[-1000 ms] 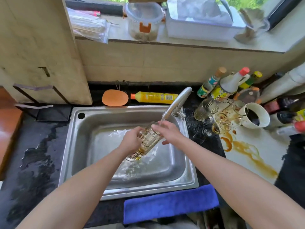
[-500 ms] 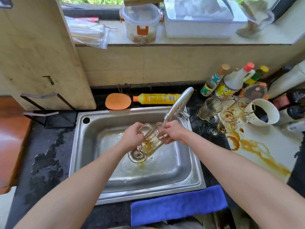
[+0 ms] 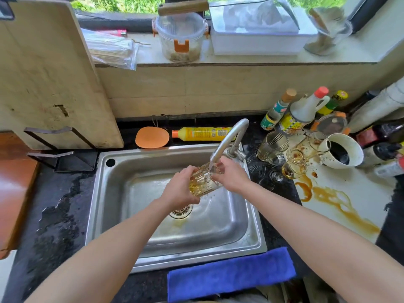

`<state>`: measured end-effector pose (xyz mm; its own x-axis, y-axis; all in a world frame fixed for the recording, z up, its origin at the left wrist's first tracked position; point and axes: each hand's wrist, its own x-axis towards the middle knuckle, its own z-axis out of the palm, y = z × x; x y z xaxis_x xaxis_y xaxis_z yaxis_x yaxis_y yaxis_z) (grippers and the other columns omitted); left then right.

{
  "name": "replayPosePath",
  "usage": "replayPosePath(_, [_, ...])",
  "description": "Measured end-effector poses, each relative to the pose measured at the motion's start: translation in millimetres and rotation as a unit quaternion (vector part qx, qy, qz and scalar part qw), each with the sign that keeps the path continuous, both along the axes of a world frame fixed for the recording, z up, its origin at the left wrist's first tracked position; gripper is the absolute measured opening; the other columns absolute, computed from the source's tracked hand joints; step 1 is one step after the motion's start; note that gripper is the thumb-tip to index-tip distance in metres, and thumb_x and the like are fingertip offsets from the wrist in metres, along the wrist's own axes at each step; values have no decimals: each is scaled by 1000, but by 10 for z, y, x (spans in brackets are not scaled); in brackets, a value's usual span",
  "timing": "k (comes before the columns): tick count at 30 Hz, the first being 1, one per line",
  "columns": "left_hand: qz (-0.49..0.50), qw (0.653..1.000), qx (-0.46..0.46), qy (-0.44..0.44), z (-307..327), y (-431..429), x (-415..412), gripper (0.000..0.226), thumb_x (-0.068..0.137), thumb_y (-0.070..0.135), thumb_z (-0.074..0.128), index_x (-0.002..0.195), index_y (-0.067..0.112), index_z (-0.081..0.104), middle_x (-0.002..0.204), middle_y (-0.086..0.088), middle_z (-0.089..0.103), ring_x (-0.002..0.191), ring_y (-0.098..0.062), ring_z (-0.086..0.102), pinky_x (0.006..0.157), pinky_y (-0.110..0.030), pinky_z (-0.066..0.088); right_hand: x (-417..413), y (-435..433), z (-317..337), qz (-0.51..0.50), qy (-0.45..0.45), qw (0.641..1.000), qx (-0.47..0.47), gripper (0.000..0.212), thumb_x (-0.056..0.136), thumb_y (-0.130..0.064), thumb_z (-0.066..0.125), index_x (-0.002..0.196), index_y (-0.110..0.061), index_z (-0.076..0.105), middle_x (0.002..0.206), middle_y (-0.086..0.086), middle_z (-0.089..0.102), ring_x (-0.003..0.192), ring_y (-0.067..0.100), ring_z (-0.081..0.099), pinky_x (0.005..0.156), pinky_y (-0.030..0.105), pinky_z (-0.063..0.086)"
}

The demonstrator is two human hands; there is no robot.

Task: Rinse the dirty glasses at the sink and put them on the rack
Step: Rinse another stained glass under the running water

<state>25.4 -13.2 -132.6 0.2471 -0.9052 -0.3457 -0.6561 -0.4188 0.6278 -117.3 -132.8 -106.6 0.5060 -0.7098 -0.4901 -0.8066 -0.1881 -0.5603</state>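
- left hand [image 3: 179, 189] wraps ribbed glass [image 3: 204, 181], held tilted over sink [image 3: 251, 237]
- right hand [image 3: 231, 174] fingers pinch its rim
- mouth sits under faucet [image 3: 229, 138] spout

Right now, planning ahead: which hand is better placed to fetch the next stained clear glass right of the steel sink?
Right hand, likely: it holds only the rim of the ribbed clear glass, nearer the stained glasses; the left hand grips its body.
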Motion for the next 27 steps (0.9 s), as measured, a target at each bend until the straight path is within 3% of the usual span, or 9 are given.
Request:
replayPosePath(3, [-16, 999, 20, 43, 136, -39, 32, 81, 59, 19, 84, 128, 25, 42, 111, 6, 58, 97, -17, 57, 82, -36, 53, -24, -55, 123, 135, -34, 986, -97, 46, 90, -29, 70, 133, -24, 55, 127, -2, 60, 116, 18, 55, 96, 39, 47])
replayPosePath(5, [-28, 997, 38, 64, 199, -55, 73, 78, 59, 16, 83, 123, 30, 42, 104, 8, 58, 91, -15, 60, 77, -36, 56, -13, -71, 133, 162, -47, 980, -109, 31, 92, -29, 66, 122, -20, 65, 121, 1, 64, 112, 21, 58, 94, 40, 46])
replayPosePath(9, [-44, 995, 51, 71, 231, -37, 101, 79, 60, 17, 84, 123, 30, 40, 106, 8, 57, 92, -13, 60, 76, -36, 57, 12, -91, 115, 110, -66, 989, -75, 22, 90, -31, 67, 80, -11, 73, 90, 6, 70, 85, 23, 63, 82, 42, 50])
replayPosePath(14, [51, 997, -41, 34, 84, 62, -24, 99, 59, 33, 86, 142, 23, 33, 127, 5, 48, 115, -13, 49, 97, -34, 47, 43, -77, 121, 24, -67, 995, -63, 34, 89, -35, 69, 72, -6, 70, 76, 8, 69, 72, 23, 63, 70, 35, 48])
replayPosePath(17, [92, 992, -82, 1, 37, 31, -72, 86, 60, 31, 87, 132, 20, 42, 117, 5, 51, 109, -16, 48, 90, -30, 44, 22, -50, 88, -9, -69, 997, -42, 36, 91, -34, 68, 61, -15, 61, 64, 1, 61, 61, 16, 54, 61, 34, 44])
replayPosePath(19, [74, 995, -73, 6, 77, -17, -17, 78, 59, 26, 87, 124, 21, 46, 110, 6, 53, 103, -17, 50, 85, -29, 45, 12, -30, 91, 21, -64, 996, -57, 27, 92, -33, 66, 68, -19, 63, 63, -6, 57, 62, 13, 53, 61, 32, 41])
replayPosePath(21, [25, 999, -41, 22, 147, -58, 74, 79, 56, 22, 87, 123, 22, 47, 108, 6, 56, 100, -16, 54, 84, -31, 49, 3, -41, 110, 59, -76, 993, -63, 12, 92, -33, 65, 97, -23, 68, 74, -9, 61, 73, 14, 59, 70, 33, 46])
replayPosePath(23, [-11, 999, -5, 48, 210, -85, 130, 77, 56, 18, 87, 122, 24, 48, 107, 6, 59, 95, -16, 58, 81, -34, 53, 23, -45, 126, 90, -85, 990, -61, 29, 92, -38, 63, 119, -27, 66, 84, -7, 68, 81, 15, 64, 78, 35, 51])
replayPosePath(27, [15, 998, -22, 52, 211, -45, 124, 85, 55, 20, 86, 129, 26, 44, 113, 6, 54, 102, -14, 54, 86, -34, 52, 102, -2, 128, 30, -101, 994, -25, 20, 95, -37, 61, 77, -28, 67, 75, -4, 70, 68, 13, 69, 72, 43, 59])
